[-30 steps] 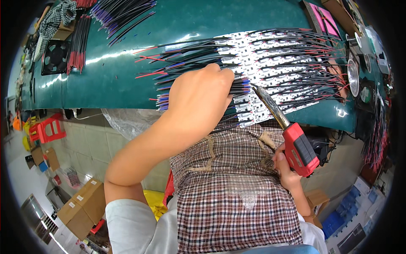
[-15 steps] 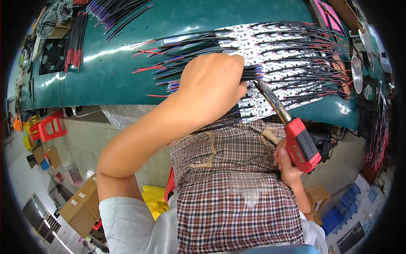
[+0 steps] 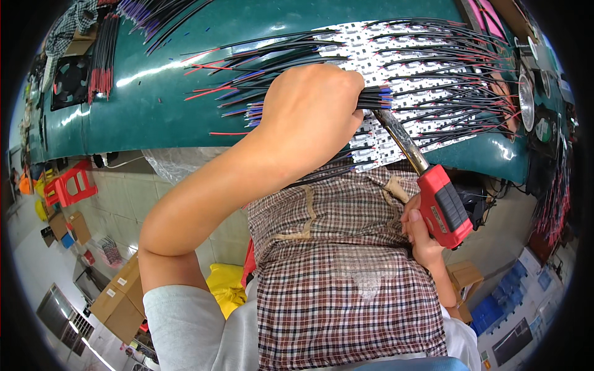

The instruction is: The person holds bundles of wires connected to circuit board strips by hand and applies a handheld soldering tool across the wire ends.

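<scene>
My left hand (image 3: 315,108) is closed around a bundle of black wires (image 3: 374,98), whose blue ends poke out to the right of the fist over the white circuit boards (image 3: 359,59). Fingers curled under, my right hand (image 3: 422,238) grips a red and black soldering iron (image 3: 442,204). Its metal barrel slants up and left, and the tip lies just below the blue wire ends; whether they touch I cannot tell. Rows of black wires with red ends extend from both sides of the boards. The left fist hides part of the boards and wires.
The green table (image 3: 148,123) runs across the far side. Wire bundles with red ends (image 3: 102,68) and blue ends (image 3: 148,18) lie at its far left, near a black fan (image 3: 69,80). Metal lamp shades (image 3: 526,102) stand on the right. A red stool (image 3: 69,185) is on the floor.
The whole view has shifted slightly, with the table higher in the picture. The blue wire ends now extend a little farther right from my left fist. Both hands keep their hold.
</scene>
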Tool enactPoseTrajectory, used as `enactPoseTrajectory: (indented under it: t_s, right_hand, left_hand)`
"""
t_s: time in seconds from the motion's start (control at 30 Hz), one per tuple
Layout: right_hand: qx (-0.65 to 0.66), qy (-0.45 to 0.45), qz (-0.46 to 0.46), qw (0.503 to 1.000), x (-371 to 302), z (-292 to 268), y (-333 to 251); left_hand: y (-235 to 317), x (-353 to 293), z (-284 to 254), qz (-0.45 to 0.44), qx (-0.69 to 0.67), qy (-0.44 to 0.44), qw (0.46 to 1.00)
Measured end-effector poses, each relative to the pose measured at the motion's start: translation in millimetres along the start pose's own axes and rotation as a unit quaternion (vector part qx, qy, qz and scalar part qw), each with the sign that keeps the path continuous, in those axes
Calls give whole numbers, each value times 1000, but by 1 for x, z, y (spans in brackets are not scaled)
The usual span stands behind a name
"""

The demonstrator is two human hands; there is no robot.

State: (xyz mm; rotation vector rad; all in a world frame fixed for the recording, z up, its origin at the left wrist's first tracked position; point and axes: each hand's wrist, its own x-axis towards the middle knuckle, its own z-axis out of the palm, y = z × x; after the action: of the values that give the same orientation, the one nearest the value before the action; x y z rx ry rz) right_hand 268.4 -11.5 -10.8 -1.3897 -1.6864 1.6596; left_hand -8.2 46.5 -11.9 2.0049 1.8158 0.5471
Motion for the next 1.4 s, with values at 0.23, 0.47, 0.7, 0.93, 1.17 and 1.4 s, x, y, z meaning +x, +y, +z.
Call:
enactPoseTrajectory:
  t_s: [0.23, 0.47, 0.7, 0.93, 1.17, 1.4]
  right_hand:
    - [3, -6, -1, 1000, 1, 0, 0]
    - [-20, 33, -5, 999, -4, 5, 4]
    - [-12, 84, -8, 996, -6, 10, 3]
    - [-2, 57, -19, 998, 0, 9, 0]
    - [-14, 52, -46, 997, 5, 10, 5]
    - [-14, 38, -47, 998, 9, 10, -2]
  left_hand:
    - [1, 0, 1, 4, 10, 7, 1000]
    - [2, 0, 0, -1, 9, 0, 1000]
    - [1, 1, 1, -4, 3, -7, 1000]
    - [2, 0, 1, -1, 3, -1, 1000]
    - [4, 0, 1, -7, 7, -5, 1000]
    - [5, 1, 3, -12, 15, 1, 1000]
